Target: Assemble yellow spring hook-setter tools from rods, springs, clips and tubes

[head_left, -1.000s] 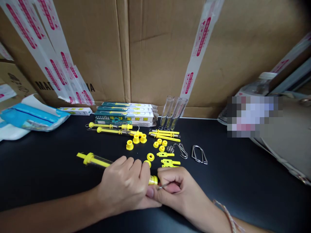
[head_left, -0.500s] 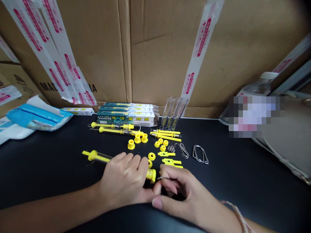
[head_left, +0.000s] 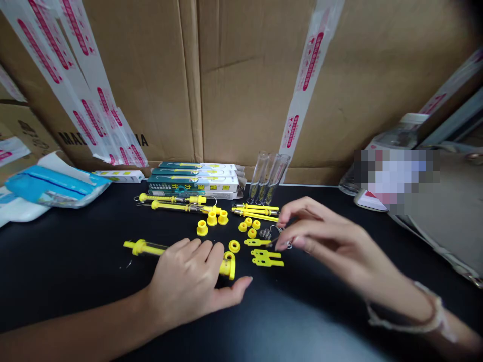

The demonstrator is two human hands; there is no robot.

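My left hand (head_left: 188, 279) is wrapped over a clear tube with yellow ends (head_left: 141, 247), its thumb stretched out to the right. My right hand (head_left: 320, 236) hovers above the small parts, pinching a thin metal piece (head_left: 270, 244) between thumb and fingers. Below its fingertips are flat yellow tabs (head_left: 266, 254) and metal hooks (head_left: 290, 245), partly covered by the hand. A yellow ring (head_left: 234, 246) lies between the hands. Several small yellow caps (head_left: 251, 233) and tiny springs (head_left: 264, 234) sit just behind.
Two assembled yellow spring scales (head_left: 177, 206) lie before stacked boxes (head_left: 192, 187). Clear tubes (head_left: 267, 178) stand upright beside yellow rods (head_left: 256, 211). Larger yellow caps (head_left: 202, 228) are nearby. A blue packet (head_left: 56, 183) lies left; a bottle (head_left: 402, 133) and bag (head_left: 445, 206) are right.
My right hand has moved away from my left hand, right and forward to the small parts and hooks. My left hand still grips the tube, its thumb now extended.
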